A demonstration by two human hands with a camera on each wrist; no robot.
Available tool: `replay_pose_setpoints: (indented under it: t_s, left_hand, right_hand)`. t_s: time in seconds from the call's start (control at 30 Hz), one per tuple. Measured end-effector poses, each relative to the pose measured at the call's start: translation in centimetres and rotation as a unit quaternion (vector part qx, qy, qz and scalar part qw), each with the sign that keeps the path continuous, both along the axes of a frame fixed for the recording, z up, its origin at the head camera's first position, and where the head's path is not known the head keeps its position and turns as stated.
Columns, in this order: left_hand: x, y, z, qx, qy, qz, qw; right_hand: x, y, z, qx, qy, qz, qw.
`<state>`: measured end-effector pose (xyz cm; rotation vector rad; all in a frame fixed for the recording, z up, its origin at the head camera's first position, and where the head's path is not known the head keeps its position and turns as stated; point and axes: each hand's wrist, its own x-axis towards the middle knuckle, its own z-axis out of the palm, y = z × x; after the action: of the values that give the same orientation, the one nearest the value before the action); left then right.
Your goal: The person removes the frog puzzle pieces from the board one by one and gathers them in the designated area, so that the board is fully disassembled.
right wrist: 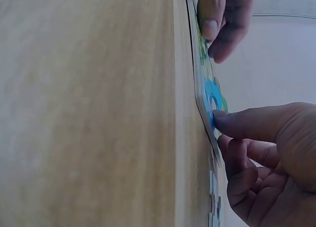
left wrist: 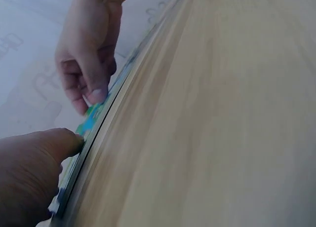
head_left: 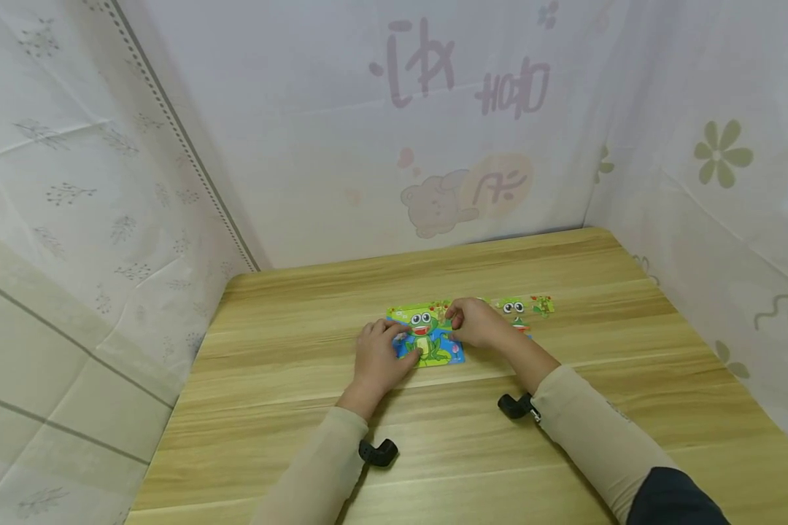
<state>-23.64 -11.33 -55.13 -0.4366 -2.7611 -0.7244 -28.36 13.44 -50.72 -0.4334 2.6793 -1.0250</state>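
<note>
A frog jigsaw puzzle (head_left: 438,354) in a flat tray lies on the wooden table, its frog picture showing between the hands. My left hand (head_left: 376,359) rests over the puzzle's left side, with thumb and fingers spread on the surface. At the right edge, my right hand (head_left: 476,323) pinches a small blue and green puzzle piece (right wrist: 215,94) between thumb and curled fingers. In the right wrist view this piece tilts up from the board, with the thumb (right wrist: 237,123) on its lower part.
Right of the puzzle lie loose pieces with frog eyes (head_left: 513,308) and red flowers (head_left: 542,305), partly behind my right hand. The wooden table (head_left: 289,321) meets a printed cloth wall (head_left: 328,182) at the back. Each sleeve carries a black wrist device (head_left: 379,453).
</note>
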Motion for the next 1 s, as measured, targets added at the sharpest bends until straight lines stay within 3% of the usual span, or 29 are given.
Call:
replay_pose_setpoints:
  t_s: [0.5,0.8,1.0]
  left_hand:
    - [-0.4,2.7,-0.3,-0.041,-0.026,0.096,0.9942]
    - [-0.4,3.2,-0.2,-0.053,-0.045,0.112,0.9913]
    - [-0.4,3.3,-0.2,-0.049,-0.040,0.113,0.9916]
  right_hand:
    - [-0.8,0.1,-0.3,-0.024,-0.012,0.000,0.9996]
    - [-1.2,-0.3,0.0,-0.012,-0.002,-0.027,0.9996]
    - [-1.5,-0.2,0.2,-0.035,-0.034,-0.040,0.9980]
